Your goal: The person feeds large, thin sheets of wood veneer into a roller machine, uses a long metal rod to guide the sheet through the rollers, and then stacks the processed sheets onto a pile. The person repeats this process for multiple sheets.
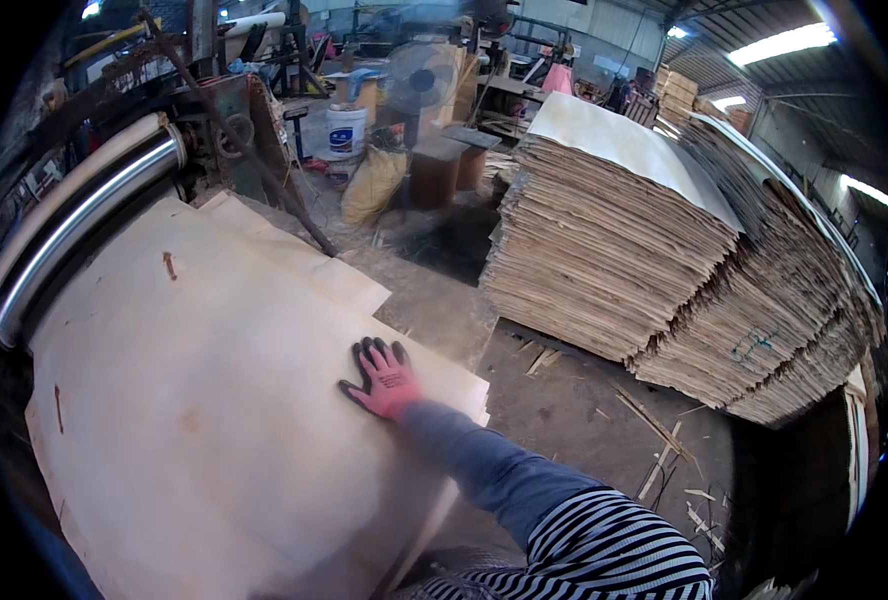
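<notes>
My right hand (384, 380), in a pink glove with black fingertips, lies palm down with its fingers apart on a wide pale wood veneer sheet (234, 400). It rests near the sheet's right edge and grips nothing. A small brown knot mark and a split show on the sheet's left part. More sheet corners (344, 285) stick out beneath its far right side. At the far left, the sheet's far edge meets a machine with a shiny metal roller (84, 235). My left hand is out of view.
Tall stacks of rough-edged veneer (604, 240) stand on the right, the nearer one topped by a pale sheet. Wood scraps (654, 430) litter the floor. Beyond the machine are a white bucket (346, 130), a yellowish sack (374, 185) and a standing fan (422, 80).
</notes>
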Demonstrator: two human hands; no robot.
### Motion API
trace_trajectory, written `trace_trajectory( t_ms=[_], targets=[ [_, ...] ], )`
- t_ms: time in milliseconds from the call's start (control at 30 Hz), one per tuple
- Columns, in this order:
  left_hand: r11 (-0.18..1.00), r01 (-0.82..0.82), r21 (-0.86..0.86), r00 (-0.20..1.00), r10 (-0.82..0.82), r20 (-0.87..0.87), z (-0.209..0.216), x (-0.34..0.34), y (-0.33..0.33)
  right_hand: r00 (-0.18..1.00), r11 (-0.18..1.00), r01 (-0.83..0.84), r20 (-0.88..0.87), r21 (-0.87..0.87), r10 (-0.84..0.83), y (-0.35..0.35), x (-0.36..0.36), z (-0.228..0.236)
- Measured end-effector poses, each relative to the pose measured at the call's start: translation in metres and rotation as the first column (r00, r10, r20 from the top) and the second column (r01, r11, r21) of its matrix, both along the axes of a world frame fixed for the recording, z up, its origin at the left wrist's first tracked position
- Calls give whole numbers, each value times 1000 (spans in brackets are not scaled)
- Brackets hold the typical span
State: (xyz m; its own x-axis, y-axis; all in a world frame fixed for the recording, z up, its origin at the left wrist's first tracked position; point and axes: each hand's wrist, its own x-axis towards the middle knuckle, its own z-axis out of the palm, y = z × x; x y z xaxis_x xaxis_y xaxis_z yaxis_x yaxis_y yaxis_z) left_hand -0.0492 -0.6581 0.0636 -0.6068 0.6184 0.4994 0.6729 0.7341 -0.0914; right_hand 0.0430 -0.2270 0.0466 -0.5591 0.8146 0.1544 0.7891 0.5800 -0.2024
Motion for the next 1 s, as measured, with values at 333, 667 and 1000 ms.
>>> trace_trajectory(
  t_ms=[333,667,1000],
  targets=[
    [991,109,80,993,-111,30,-17,-13,-17,998,996,-33,-42,81,36,3,-15,-2],
    [981,35,188,926,-103,364,-5,-7,-15,1000,999,12,18,-32,-12,7,-1,0],
    [990,-72,122,901,12,434,-27,-4,-30,996,999,51,76,6,-51,29,-21,-1]
  ],
)
